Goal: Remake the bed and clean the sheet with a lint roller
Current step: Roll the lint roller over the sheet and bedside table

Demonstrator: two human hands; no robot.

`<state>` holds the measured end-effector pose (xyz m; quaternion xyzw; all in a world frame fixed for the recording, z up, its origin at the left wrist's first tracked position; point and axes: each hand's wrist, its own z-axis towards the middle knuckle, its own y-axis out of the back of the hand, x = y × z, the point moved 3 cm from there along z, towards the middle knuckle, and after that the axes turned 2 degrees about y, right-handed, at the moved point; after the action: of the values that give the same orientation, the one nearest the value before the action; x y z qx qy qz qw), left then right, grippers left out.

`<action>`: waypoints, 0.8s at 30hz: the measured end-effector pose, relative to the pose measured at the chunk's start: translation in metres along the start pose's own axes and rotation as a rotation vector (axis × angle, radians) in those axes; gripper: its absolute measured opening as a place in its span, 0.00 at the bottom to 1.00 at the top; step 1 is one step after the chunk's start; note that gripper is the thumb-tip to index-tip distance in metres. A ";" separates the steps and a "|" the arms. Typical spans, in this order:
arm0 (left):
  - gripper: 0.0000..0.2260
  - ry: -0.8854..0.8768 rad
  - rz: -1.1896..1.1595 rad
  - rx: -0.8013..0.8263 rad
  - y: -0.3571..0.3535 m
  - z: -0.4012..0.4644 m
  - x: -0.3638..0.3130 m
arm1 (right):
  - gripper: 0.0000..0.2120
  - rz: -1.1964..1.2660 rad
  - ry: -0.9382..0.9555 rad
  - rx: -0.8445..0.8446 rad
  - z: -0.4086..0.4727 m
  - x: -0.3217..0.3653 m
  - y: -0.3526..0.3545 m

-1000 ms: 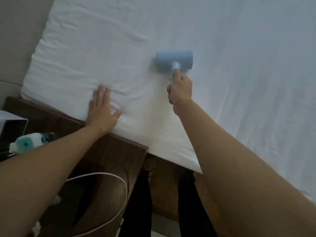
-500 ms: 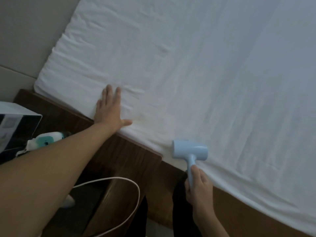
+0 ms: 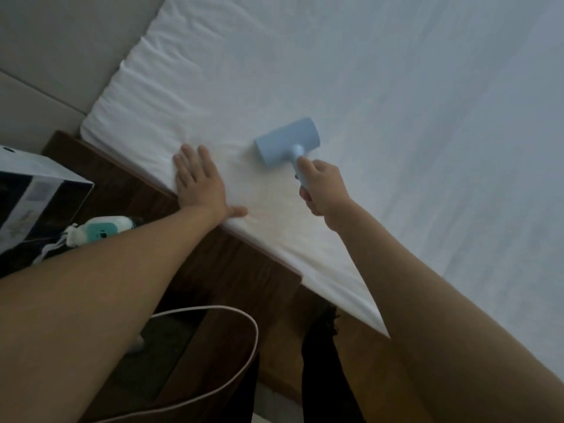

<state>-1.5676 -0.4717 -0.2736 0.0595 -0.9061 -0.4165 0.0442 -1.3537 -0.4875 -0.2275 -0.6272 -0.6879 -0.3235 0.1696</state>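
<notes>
Roller (image 3: 287, 142) head lies crosswise; handle in right hand (image 3: 323, 190).

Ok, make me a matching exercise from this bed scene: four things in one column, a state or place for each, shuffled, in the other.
Things:
1. left hand
2. right hand
3. roller
4. cable

States or places:
A. light blue, on the sheet
B. flat on the sheet by the bed's edge
C. white, looping beside the bed
D. grips the roller's handle

Pairs: 1-B, 2-D, 3-A, 4-C
</notes>
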 end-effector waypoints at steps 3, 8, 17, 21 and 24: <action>0.68 0.017 -0.002 -0.007 -0.001 0.001 -0.001 | 0.14 -0.037 -0.054 -0.012 -0.053 -0.067 0.031; 0.68 0.022 0.003 0.009 0.000 -0.002 -0.004 | 0.18 -0.174 -0.088 -0.068 -0.130 -0.163 0.074; 0.68 0.052 0.001 0.012 0.003 -0.008 -0.007 | 0.18 -0.136 -0.184 -0.132 -0.209 -0.213 0.110; 0.68 0.058 0.013 0.021 0.005 -0.010 -0.009 | 0.16 -0.102 -0.003 -0.126 -0.175 -0.148 0.082; 0.69 0.054 0.038 0.050 0.006 -0.013 -0.009 | 0.18 -0.037 0.048 -0.153 -0.115 -0.110 0.054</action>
<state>-1.5573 -0.4761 -0.2613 0.0543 -0.9156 -0.3912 0.0750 -1.3037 -0.6461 -0.2008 -0.6177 -0.6682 -0.3933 0.1317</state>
